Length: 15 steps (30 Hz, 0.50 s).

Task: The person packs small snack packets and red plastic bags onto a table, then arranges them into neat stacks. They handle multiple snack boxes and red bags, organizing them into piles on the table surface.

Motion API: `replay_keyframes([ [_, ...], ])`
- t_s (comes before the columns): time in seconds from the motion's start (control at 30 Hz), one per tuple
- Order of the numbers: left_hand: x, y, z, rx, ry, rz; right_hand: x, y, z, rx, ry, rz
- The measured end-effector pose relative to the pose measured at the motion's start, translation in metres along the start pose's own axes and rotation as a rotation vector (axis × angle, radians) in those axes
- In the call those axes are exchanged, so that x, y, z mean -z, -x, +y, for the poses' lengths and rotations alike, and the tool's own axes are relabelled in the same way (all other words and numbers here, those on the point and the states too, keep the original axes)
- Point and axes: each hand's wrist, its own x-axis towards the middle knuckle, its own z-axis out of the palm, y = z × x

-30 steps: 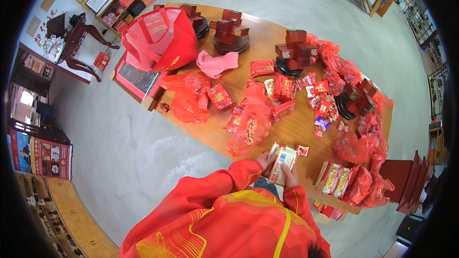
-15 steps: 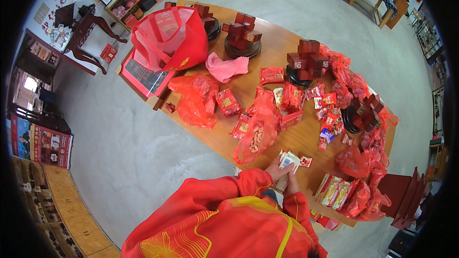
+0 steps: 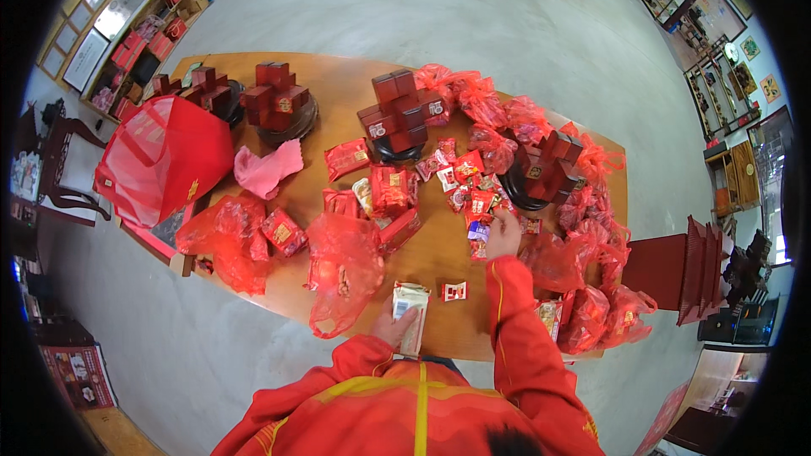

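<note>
My left hand (image 3: 390,326) is closed round white and cream snack packets (image 3: 410,304) at the table's near edge. A small red-and-white wrapped candy (image 3: 454,291) lies just right of them. My right hand (image 3: 504,235) reaches forward to the right side of a pile of wrapped candies (image 3: 478,201), fingers curled together at its edge. What sits between those fingertips, if anything, is hidden. A red plastic bag (image 3: 345,262) lies left of centre, beside red snack packs (image 3: 390,192) and a single red pack (image 3: 284,231).
Dark red wooden interlocking-block ornaments on round black stands, one (image 3: 397,114) at the middle, line the far side of the wooden table (image 3: 431,245). A red tote bag (image 3: 166,160) and pink cloth (image 3: 268,169) are at left. Filled red bags (image 3: 583,257) crowd the right edge.
My right hand has left the packets and moved forward to the candy pile. My left hand keeps the packets. The view has turned to the right.
</note>
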Motion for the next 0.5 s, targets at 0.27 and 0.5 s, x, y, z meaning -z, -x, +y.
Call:
replay_keyframes([
  [0.27, -0.002, 0.01, 0.029, 0.046, -0.046, -0.004, -0.014, -0.054, 0.003, -0.342, 0.691, -0.206],
  [0.5, -0.002, 0.013, 0.026, 0.096, 0.016, -0.019, -0.016, -0.079, -0.009, -0.564, 0.686, -0.386],
])
